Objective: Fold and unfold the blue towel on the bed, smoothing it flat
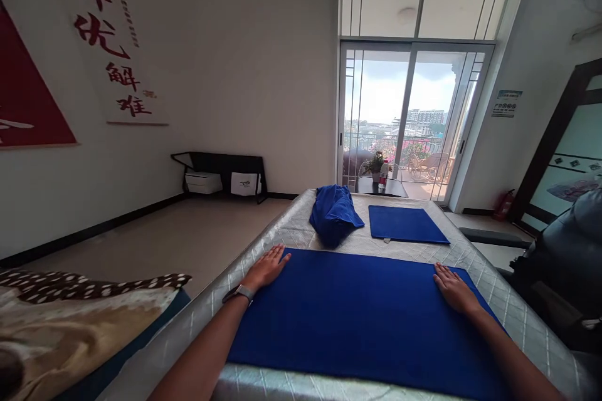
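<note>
A large blue cloth [362, 319] lies spread flat across the near part of the table, which has a silvery quilted cover [510, 301]. My left hand [267, 268], with a watch on the wrist, rests palm down at the cloth's far left corner, fingers stretched out. Near the far right corner, my right hand [454, 288] lies flat on the cloth, its fingers extended too. Beyond the spread cloth, a crumpled blue cloth [335, 213] is heaped on the left. To its right is a smaller blue cloth [408, 223], folded into a neat flat rectangle with a small pale tag at its near edge.
Patterned bedding [94, 326] lies at the lower left. A black bench [226, 169] with white boxes stands by the wall. A small table [395, 188] with a plant and bottle is by the sliding glass door. Black seating [559, 263] is close on the right.
</note>
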